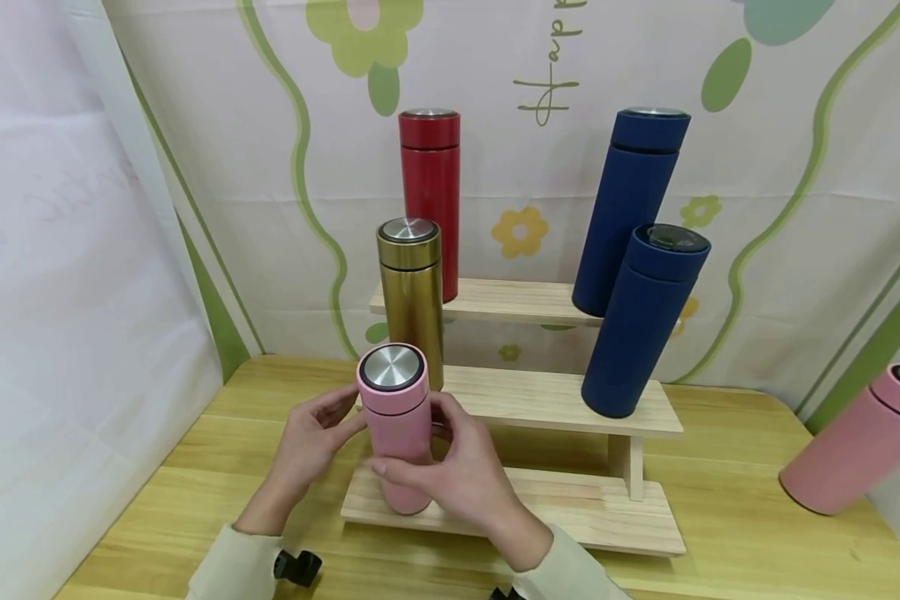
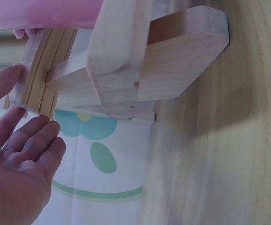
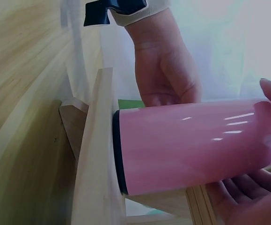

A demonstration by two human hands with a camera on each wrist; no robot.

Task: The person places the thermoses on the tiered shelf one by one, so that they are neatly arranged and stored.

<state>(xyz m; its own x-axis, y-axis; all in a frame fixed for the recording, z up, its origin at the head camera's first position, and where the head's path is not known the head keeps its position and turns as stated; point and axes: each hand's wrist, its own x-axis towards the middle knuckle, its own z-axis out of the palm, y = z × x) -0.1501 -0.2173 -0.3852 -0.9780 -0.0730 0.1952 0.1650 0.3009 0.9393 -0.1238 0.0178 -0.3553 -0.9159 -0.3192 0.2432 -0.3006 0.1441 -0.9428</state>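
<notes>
A pink thermos bottle [image 1: 401, 433] with a steel-topped lid stands at the left end of the lowest step of a wooden display stand [image 1: 540, 500]. My right hand [image 1: 461, 462] grips it from the right, thumb across its front. In the right wrist view its dark base ring meets the step. Left of the bottle, my left hand [image 1: 307, 442] pinches the end of the stand's middle step, thumb and fingers on either side of the board in the left wrist view. Close behind the pink bottle, a gold thermos bottle [image 1: 412, 308] stands on the middle step.
On the top step stand a red thermos bottle [image 1: 431, 192] and a dark blue thermos bottle [image 1: 633, 208]. A second blue thermos bottle [image 1: 645, 317] is on the middle step's right. Another pink thermos bottle [image 1: 855, 442] stands at the table's right. A printed cloth [image 1: 517, 175] hangs behind.
</notes>
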